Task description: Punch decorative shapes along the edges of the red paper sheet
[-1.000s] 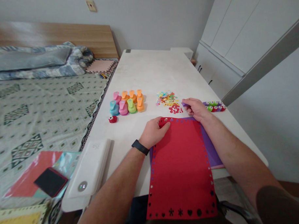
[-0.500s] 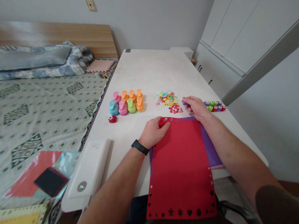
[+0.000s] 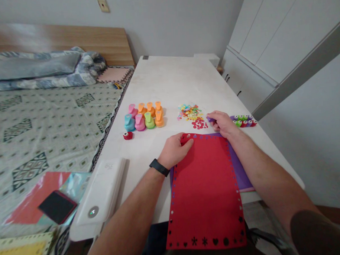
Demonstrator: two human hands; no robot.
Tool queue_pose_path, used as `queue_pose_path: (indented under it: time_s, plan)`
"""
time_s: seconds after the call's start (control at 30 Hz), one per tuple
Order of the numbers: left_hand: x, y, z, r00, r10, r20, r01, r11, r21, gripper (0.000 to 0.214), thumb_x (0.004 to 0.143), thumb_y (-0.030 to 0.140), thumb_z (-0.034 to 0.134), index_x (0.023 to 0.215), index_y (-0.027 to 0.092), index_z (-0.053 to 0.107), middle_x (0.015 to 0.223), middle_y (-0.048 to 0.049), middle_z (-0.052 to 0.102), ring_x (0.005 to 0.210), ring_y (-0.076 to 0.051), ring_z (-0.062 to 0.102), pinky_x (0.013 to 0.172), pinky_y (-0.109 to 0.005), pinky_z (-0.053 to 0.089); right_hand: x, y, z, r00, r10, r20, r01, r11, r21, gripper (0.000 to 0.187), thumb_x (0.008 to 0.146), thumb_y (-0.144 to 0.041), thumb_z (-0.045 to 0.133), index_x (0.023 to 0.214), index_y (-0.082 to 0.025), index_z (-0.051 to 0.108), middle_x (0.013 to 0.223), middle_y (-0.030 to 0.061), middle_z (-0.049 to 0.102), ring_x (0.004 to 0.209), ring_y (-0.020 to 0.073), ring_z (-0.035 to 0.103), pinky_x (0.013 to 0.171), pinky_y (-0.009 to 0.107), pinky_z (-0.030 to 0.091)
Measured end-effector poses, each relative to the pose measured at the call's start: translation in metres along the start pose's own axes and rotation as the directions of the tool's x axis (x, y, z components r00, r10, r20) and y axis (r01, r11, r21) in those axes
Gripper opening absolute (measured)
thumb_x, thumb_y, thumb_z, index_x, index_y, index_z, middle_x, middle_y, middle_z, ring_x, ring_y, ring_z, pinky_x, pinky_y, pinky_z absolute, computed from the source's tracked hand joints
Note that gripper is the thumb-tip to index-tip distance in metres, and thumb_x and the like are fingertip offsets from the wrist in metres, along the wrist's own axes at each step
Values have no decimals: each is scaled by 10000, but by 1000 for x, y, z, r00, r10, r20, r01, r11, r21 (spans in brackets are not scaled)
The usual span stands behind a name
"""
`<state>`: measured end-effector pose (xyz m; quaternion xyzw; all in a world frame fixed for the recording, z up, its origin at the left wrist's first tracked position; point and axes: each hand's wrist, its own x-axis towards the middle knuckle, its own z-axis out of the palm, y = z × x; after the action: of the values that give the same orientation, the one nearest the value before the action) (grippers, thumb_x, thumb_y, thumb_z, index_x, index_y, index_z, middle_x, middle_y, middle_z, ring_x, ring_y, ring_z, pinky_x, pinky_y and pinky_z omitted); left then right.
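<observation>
Steadying a red sheet (image 3: 205,189) at its far left corner, my left hand (image 3: 175,151) grips the paper, thumb on top, while my right hand (image 3: 223,123) pinches what looks like a small purple punch (image 3: 210,119) beyond the sheet's far edge. The red paper lies over a purple sheet (image 3: 241,173) and overhangs the near edge of the white table (image 3: 179,78); shaped holes line its borders. I judge the step in hand to be handling the punch off the paper; the next move calls for a firm hold and careful alignment. Paper cutouts (image 3: 190,112) lie just past the sheet, larger punches (image 3: 149,122) toward the table's left edge, smaller punches (image 3: 244,123) by its right edge. Near the table's near left corner, a white device (image 3: 101,193) bears faint markings too small to read.
</observation>
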<state>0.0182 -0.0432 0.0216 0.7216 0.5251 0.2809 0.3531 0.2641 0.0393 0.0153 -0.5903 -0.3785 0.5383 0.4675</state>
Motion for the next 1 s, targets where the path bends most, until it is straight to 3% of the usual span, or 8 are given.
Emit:
queue_pose_path:
  time_s: [0.4,0.73,1.0]
  plan:
    - [-1,0,-1,1000,7,3,-7,1000,1,311,930,459,579,755,203,568,658,0,612,621,-157,532,588,-281,336,-1,-1,-2,997,-25,76,23,999,36,317,867,-462,755,835,-217,557,636,-42,535,419,53,368,329,168,172]
    - [-1,2,-1,1000,7,6,-7,1000,4,309,931,456,575,756,201,568,660,4,609,621,-152,521,584,-277,331,-2,3,-2,992,-52,118,48,998,37,280,865,-414,784,920,-206,606,795,26,659,526,85,552,306,155,217]
    - [-1,0,-1,1000,2,12,-2,1000,-5,319,931,474,573,765,201,575,665,-2,614,624,-157,523,584,-281,331,-2,3,-4,988,-48,144,43,998,41,308,892,-476,752,928,-221,584,760,17,664,511,85,561,305,154,194]
